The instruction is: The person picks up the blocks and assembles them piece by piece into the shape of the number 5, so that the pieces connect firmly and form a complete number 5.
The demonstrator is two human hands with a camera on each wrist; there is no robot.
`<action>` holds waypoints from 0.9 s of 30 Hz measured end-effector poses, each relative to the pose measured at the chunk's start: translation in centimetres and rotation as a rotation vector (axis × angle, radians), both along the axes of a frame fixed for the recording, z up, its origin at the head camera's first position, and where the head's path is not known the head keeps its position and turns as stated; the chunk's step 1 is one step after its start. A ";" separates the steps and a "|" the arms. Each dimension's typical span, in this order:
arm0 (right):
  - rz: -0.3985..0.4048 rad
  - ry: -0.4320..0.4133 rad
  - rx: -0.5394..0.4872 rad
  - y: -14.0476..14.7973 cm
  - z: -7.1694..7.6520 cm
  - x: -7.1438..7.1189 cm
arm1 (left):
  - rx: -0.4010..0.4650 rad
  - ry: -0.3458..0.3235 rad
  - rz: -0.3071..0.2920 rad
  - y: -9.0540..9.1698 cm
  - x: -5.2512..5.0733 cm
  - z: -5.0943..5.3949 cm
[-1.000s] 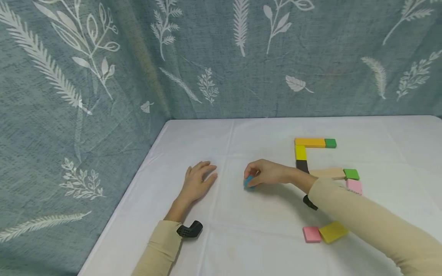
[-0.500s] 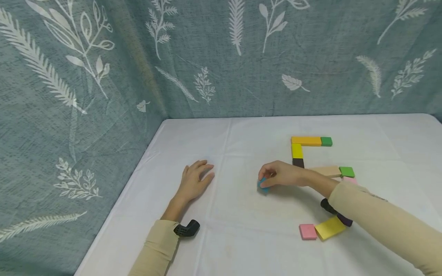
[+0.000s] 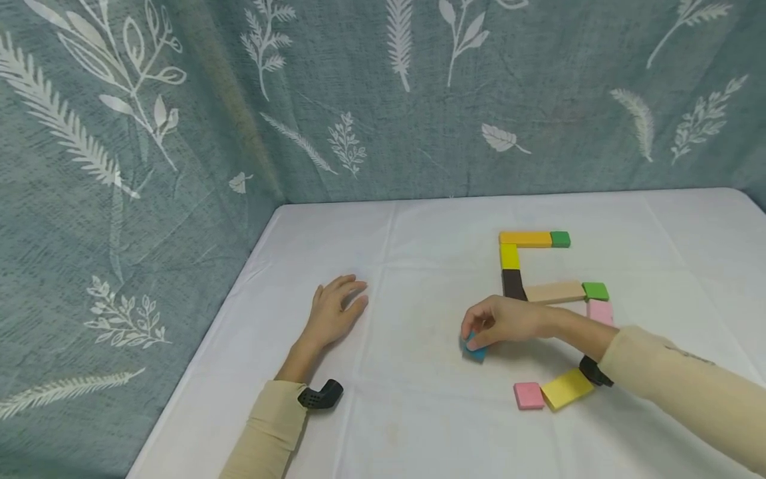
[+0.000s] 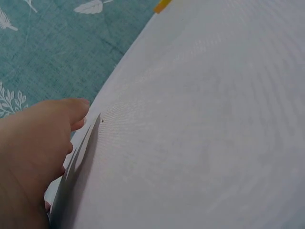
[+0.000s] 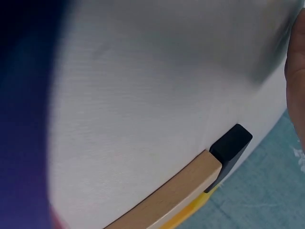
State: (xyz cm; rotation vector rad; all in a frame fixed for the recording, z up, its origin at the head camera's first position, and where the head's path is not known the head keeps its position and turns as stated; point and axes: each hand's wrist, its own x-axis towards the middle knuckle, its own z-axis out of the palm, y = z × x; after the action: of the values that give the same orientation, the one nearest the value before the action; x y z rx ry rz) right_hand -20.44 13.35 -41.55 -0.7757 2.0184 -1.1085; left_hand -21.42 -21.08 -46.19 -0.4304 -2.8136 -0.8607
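My right hand (image 3: 501,320) pinches a small blue block (image 3: 475,354) between thumb and fingers, low over the white table. In the right wrist view only a strip of that hand (image 5: 296,81) shows at the right edge. Just behind it in the head view lie a dark block (image 3: 512,284), a tan block (image 3: 553,293) and a pink block (image 3: 600,311). Nearer the front a second pink block (image 3: 529,396) touches a yellow block (image 3: 565,388). My left hand (image 3: 332,313) rests on the tablecloth, fingers loosely spread, holding nothing.
An orange block (image 3: 524,239), dark green block (image 3: 560,239), yellow block (image 3: 509,256) and light green block (image 3: 595,291) continue the outline of blocks. A patterned curtain (image 3: 383,133) borders the table (image 3: 407,426). A blurred dark purple shape (image 5: 24,114) fills the right wrist view's left side.
My right hand has carried the blue block to the right and closer to the front, nearer the front pink block. The left hand stays resting in about the same place.
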 end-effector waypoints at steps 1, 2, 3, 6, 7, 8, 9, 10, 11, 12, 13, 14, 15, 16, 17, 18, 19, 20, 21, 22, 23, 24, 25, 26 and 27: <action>0.010 0.007 0.008 0.1 0.0 0.2 | 0.004 -0.001 0.004 0.1 0.0 0.0; 0.018 0.014 0.013 0.1 0.0 0.3 | 0.008 -0.003 0.006 0.1 -0.1 0.0; 0.025 0.019 0.017 0.2 0.1 0.5 | 0.013 -0.005 0.007 0.2 -0.1 0.1; 0.039 0.026 0.021 0.3 0.1 0.9 | 0.026 -0.011 0.007 0.3 -0.1 0.3; 0.040 0.023 0.018 0.3 0.1 1.1 | 0.029 -0.012 0.005 0.3 -0.1 0.3; 0.044 0.022 0.013 0.4 0.1 1.2 | 0.032 -0.012 0.001 0.4 -0.1 0.4; 0.052 0.025 0.006 0.4 0.1 1.4 | 0.031 -0.012 -0.004 0.4 -0.2 0.5; 0.059 0.028 -0.002 0.4 0.1 1.5 | 0.030 -0.011 -0.010 0.4 -0.2 0.5; 0.066 0.029 -0.010 0.5 0.1 1.6 | 0.029 -0.011 -0.016 0.4 -0.2 0.6; 0.071 0.032 -0.010 0.5 0.1 1.8 | 0.028 -0.011 -0.021 0.4 -0.3 0.7; 0.077 0.035 -0.013 0.5 0.1 1.9 | 0.025 -0.010 -0.026 0.4 -0.3 0.7; 0.082 0.038 -0.014 0.5 0.1 2.0 | 0.022 -0.006 -0.031 0.4 -0.4 0.8; 0.086 0.040 -0.013 0.6 0.1 2.1 | 0.019 -0.002 -0.035 0.4 -0.4 0.8; 0.087 0.043 -0.007 0.6 0.2 2.2 | 0.016 0.003 -0.038 0.4 -0.5 0.9; 0.090 0.046 -0.002 0.6 0.2 2.3 | 0.013 0.008 -0.040 0.4 -0.5 1.0; 0.092 0.051 0.007 0.6 0.3 2.4 | 0.011 0.014 -0.042 0.4 -0.6 1.1; 0.096 0.054 0.012 0.7 0.3 2.5 | 0.007 0.019 -0.044 0.4 -0.7 1.2; 0.100 0.060 0.017 0.7 0.3 2.5 | 0.004 0.024 -0.045 0.4 -0.8 1.2; 0.105 0.067 0.022 0.8 0.3 2.6 | 0.002 0.026 -0.046 0.4 -0.8 1.3; 0.110 0.074 0.026 0.8 0.4 2.7 | -0.001 0.029 -0.047 0.4 -0.9 1.4; 0.114 0.077 0.028 0.9 0.4 2.8 | -0.003 0.029 -0.048 0.5 -1.0 1.5; 0.118 0.080 0.030 0.9 0.4 2.9 | -0.004 0.030 -0.050 0.5 -1.1 1.5; 0.121 0.081 0.030 1.0 0.4 3.0 | -0.005 0.031 -0.052 0.6 -1.2 1.6; 0.125 0.083 0.028 1.0 0.4 3.1 | -0.006 0.032 -0.055 0.7 -1.3 1.6; 0.127 0.083 0.026 1.0 0.3 3.2 | -0.004 0.032 -0.059 0.8 -1.3 1.7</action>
State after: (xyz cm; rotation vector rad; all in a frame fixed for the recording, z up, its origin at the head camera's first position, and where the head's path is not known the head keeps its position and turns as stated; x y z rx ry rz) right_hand -17.28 14.37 -41.21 -0.9370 2.0177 -0.9907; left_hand -22.77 -20.32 -44.53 -0.5251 -2.7871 -0.8517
